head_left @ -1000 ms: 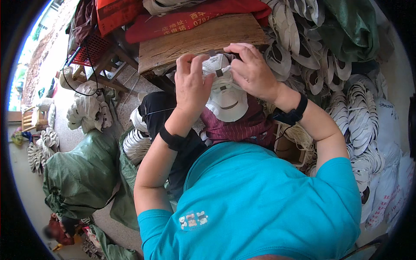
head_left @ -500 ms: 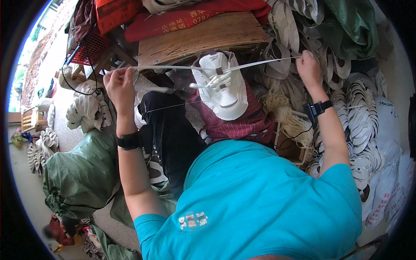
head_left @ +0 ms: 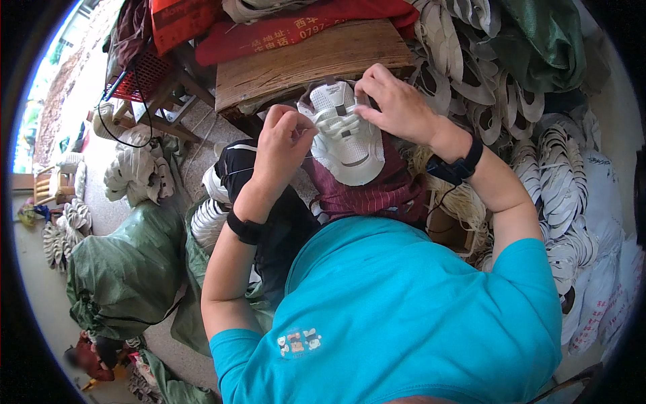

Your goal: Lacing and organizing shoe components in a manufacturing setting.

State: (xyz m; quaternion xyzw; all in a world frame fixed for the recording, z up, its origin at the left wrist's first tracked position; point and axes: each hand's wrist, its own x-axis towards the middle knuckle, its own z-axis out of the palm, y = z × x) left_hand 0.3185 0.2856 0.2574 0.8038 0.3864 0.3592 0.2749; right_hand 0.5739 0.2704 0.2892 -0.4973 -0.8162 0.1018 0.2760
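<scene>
A white mesh shoe upper (head_left: pixel 350 158) lies over my knee on dark red striped cloth (head_left: pixel 336 195), its toe pointing toward me. White shoelace (head_left: pixel 338 126) crosses the tongue in several rows. At the upper's left edge, my left hand (head_left: pixel 282 145) is closed in a pinch on the shoelace. My right hand (head_left: pixel 393 104) bends over the upper's right edge, thumb and forefinger closed at the lacing by the tongue. The lace ends are mostly hidden by my fingers.
A wooden bench (head_left: pixel 309 64) stands just beyond the upper, with red bags (head_left: pixel 303 30) on it. Stacks of pale shoe uppers (head_left: pixel 558 182) lie at the right. A box of cream laces (head_left: pixel 457 215) sits by my right knee; a green sack (head_left: pixel 128 269) is at left.
Both hands have come inward from wide apart, where they held the lace stretched to each side. They are now at the upper's two edges, and the lace is no longer taut.
</scene>
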